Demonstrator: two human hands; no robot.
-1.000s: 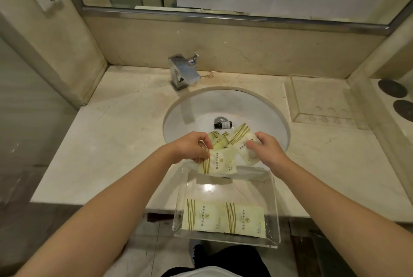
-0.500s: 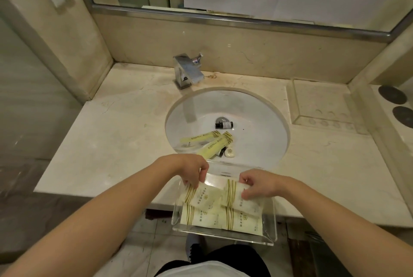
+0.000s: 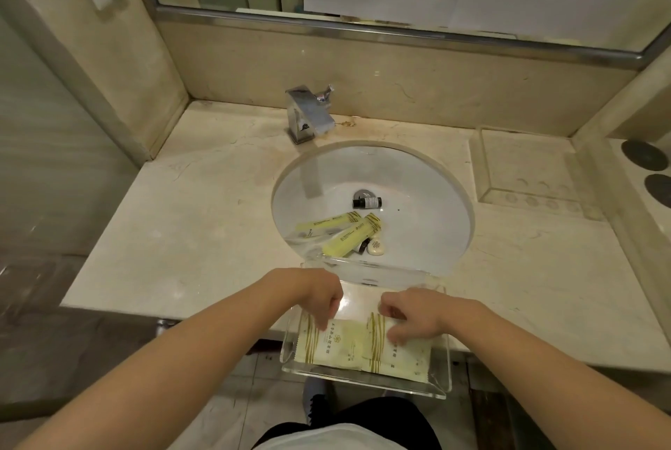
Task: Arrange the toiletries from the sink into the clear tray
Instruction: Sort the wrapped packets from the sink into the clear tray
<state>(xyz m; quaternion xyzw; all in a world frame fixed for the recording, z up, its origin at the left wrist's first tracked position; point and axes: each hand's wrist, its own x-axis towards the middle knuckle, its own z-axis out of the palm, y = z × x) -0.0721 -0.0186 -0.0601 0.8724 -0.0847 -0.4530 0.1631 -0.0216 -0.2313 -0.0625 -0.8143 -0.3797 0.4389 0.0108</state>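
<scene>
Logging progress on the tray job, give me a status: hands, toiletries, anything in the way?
Left hand and right hand pressing packets flat in clear tray. Two yellow tubes, dark bottle, pale soap remain in sink. Nothing blocking.

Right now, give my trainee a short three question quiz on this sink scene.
1. True or false: the clear tray sits fully on the counter.
2. Which lies nearest the drain? A) dark bottle B) small soap C) yellow tubes
3. What are the left hand and right hand pressing on?

Key: 1. False, its near end overhangs the edge. 2. A. 3. Cream sachets in the tray.
</scene>
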